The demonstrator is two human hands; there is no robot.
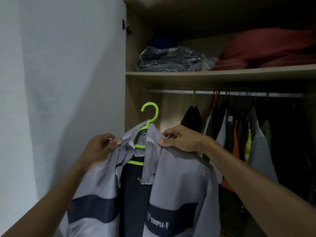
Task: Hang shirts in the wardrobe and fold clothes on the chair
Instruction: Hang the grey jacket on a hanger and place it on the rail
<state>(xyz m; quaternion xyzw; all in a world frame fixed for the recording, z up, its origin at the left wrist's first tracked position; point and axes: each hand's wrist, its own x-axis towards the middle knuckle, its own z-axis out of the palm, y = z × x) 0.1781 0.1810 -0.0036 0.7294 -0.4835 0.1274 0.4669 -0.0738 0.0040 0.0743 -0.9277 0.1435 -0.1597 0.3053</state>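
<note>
Now both hands pinch the grey, navy-banded shirt (179, 182) on a green hanger (150, 117).

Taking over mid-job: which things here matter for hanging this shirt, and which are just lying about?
In play: grey shirt, green hanger, rail, left hand, right hand.
Lying about: hung clothes, plastic-wrapped bundle, red bedding on the shelf.

Dim room: pale blue wall (51, 82) left of wooden shelf (222, 74).
</note>
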